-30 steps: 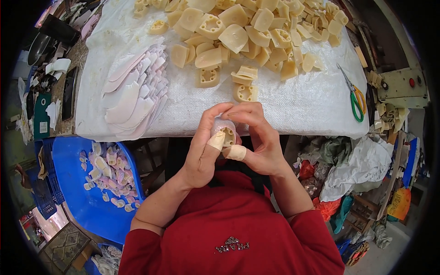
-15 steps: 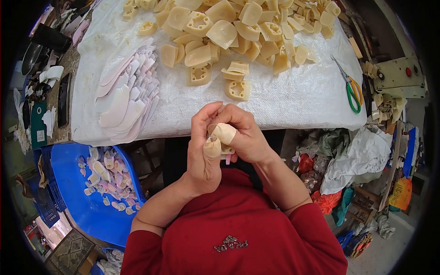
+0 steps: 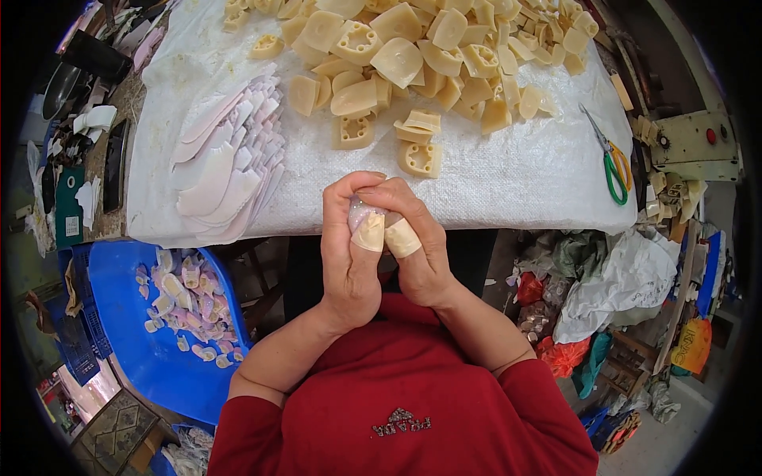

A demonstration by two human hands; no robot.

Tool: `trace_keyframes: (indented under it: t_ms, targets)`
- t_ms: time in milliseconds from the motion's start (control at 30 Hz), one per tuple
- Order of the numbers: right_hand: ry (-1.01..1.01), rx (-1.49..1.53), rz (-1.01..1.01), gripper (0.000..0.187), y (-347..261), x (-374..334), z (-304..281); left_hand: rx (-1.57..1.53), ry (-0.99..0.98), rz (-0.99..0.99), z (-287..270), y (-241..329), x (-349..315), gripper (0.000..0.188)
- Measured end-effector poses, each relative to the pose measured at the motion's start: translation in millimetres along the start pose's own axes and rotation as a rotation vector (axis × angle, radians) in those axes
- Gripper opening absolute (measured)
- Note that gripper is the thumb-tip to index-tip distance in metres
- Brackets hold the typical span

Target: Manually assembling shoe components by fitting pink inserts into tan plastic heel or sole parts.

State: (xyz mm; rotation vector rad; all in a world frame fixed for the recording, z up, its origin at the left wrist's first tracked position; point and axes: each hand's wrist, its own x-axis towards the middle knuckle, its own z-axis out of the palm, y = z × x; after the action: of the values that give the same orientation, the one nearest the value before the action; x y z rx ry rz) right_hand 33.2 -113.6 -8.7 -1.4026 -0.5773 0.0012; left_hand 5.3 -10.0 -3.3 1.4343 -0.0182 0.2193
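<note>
While you hold both hands at the centre of the clock face, note that they are drawn together around a small glittery piece point(image 3: 359, 213). Your left hand point(image 3: 346, 274) pinches it between its thumb and curled fingers. Your right hand point(image 3: 421, 258) closes in from the 3 o'clock side, its fingers meeting the left ones at the far end. Each thumb wears a cream cover point(image 3: 403, 238), and the two thumbs lie side by side. Fingers hide most of the piece; you cannot tell which way its underside faces.

Directly beyond, at 12 o'clock, is a table edge under a white woven cloth point(image 3: 508, 186). Near your fingertips, toward 1 o'clock, sits a single cream block point(image 3: 419, 159), with another touching it behind. A large heap of cream blocks point(image 3: 397, 62) lies farther off at 12 o'clock. At 10 o'clock, locate the overlapping pale sheets point(image 3: 214, 186). Between 2 and 3 o'clock, scissors point(image 3: 609, 163) with green and orange handles rest on the cloth. At 8 o'clock, a blue basin point(image 3: 155, 377) contains pinkish covered pieces point(image 3: 190, 293).
</note>
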Motion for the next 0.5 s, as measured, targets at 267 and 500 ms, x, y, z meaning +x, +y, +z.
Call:
trace_keyframes:
  t_ms: [267, 500]
  targets:
    - [-0.018, 0.182, 0.474, 0.042, -8.9, 5.4, -12.2, -0.613, -0.164, -0.283, -9.3, 8.2, 10.6, 0.074]
    - [-0.224, -0.658, 0.163, 0.027, -28.6, 29.0, -24.5, 0.152, -0.210, 0.257, -15.3, -14.7, 10.4, 0.088]
